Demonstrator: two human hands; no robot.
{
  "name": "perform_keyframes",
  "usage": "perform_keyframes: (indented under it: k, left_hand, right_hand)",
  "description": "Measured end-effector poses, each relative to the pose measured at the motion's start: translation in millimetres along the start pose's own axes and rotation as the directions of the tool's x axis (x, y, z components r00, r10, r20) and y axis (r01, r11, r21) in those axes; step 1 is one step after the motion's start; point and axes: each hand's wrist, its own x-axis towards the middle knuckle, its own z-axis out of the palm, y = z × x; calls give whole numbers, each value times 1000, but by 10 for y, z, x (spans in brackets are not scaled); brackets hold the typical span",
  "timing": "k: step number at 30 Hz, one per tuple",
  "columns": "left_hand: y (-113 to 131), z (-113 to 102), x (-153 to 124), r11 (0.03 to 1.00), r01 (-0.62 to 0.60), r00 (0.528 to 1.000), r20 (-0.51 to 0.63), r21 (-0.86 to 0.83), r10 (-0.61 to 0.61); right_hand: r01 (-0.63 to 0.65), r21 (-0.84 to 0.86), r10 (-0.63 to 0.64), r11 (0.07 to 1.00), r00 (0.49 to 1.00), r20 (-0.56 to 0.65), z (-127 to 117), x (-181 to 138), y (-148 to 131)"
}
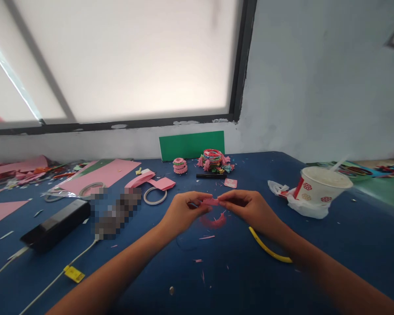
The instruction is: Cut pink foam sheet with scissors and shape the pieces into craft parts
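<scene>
In the head view, a small piece of pink paper (210, 201) is held up over the blue table. My left hand (187, 212) pinches its left side between thumb and fingers. At its right end, the fingertips of my right hand (244, 205) are closed on the edge. Just below both hands is a blurred, curved pink paper piece (215, 222); whether it hangs from the held piece I cannot tell. Thin pink scraps (206, 237) lie on the table in front of me. A yellow curved strip (267, 247) rests under my right forearm.
A paper cup (325, 188) with a straw stands at right. Behind my hands are a black pen (211, 176), layered paper crafts (213, 161) and a green board (192, 145). Leftward lie a grey ring (155, 201), a black box (55, 223), cables and pink sheets (101, 177).
</scene>
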Motion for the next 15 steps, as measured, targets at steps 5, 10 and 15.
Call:
perform_keyframes:
  k: [5, 10, 15]
  left_hand:
    - [141, -68, -183, 996, -23, 992, -124, -82, 13]
    - [134, -90, -252, 995, -82, 988, -134, -56, 74]
    - [125, -72, -296, 992, -101, 990, -109, -76, 93]
  right_hand:
    - [110, -128, -113, 986, 993, -14, 22, -73, -250]
    - [120, -85, -114, 989, 991, 69, 89, -97, -288]
    - [56, -18, -55, 998, 997, 48, 159, -102, -265]
